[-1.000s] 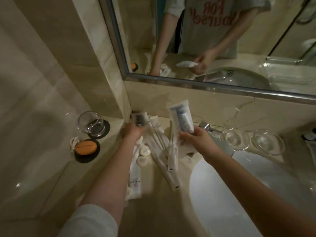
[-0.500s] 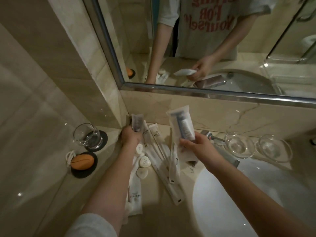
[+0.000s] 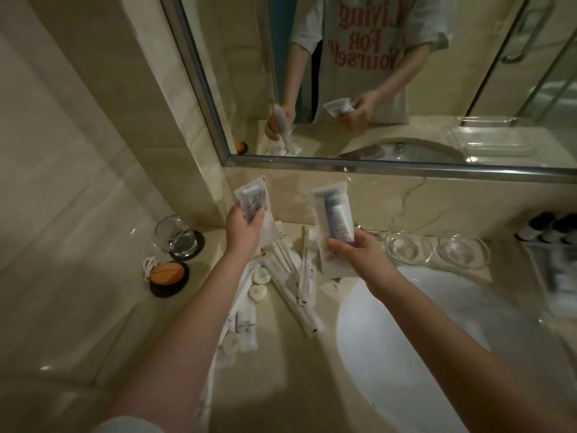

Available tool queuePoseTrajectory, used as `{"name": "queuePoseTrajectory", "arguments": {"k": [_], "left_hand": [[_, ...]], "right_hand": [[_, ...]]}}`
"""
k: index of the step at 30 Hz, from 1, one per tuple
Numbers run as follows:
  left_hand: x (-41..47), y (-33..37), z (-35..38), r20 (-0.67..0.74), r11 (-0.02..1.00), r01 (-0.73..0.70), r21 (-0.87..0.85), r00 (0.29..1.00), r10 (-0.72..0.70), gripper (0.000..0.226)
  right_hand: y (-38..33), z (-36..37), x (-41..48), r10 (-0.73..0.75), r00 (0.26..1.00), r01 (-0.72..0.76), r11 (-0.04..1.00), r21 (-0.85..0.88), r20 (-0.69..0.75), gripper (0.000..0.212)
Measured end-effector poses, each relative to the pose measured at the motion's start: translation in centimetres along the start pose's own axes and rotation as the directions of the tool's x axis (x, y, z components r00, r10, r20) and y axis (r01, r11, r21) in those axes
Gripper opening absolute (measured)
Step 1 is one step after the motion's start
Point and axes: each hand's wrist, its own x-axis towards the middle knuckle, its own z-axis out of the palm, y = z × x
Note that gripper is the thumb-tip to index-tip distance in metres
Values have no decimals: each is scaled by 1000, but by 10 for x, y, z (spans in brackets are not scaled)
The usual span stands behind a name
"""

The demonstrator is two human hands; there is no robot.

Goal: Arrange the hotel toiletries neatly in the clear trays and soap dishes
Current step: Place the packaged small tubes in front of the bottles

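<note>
View from the head camera over a marble vanity counter (image 3: 281, 385). The left hand (image 3: 243, 230) is raised above the back of the counter, fingers closed around the lower part of a small clear sachet (image 3: 252, 198) that stands roughly upright with a pale tube inside. The right hand (image 3: 354, 251) grips a second, larger clear packet (image 3: 333, 214) by its lower edge — a dark blue tube is visible through the wrapper. Beneath and between the two hands lies a loose heap of wrapped toiletries (image 3: 292, 270): long white sleeves crossing one another, flat white packets toward the near edge, and two small round wrapped soaps (image 3: 261, 278) just left of the sleeves. Two clear glass soap dishes (image 3: 437, 250) sit side by side behind the white basin (image 3: 421, 354), to the right of the right hand, nothing in either. A clear tray (image 3: 549, 276) at the far right holds dark-capped bottles (image 3: 549, 231); its contents are blurred. At left, a drinking glass (image 3: 175, 237) rests on a black coaster, with an orange oval object (image 3: 166, 273) on a second coaster just in front. The mirror (image 3: 406, 89) above reflects both hands and their packets.
</note>
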Motion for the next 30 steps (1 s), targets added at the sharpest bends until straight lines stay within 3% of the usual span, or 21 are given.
{"name": "queuePoseTrajectory", "arguments": {"k": [9,18,30], "left_hand": [[-118,54,51,146,984,31,-177,989,-5,26],[-210,95,160,379,978,64,-198,925,16,33],[-276,147,304,551,989,37,-146,833,51,18]], "right_hand": [[17,-77,-68,-11,992,12,1000,14,-125,11],[40,-190,-120,59,942,-50,998,37,-331,13],[85,-354,-152,113,831,-97,994,59,-544,13]]}}
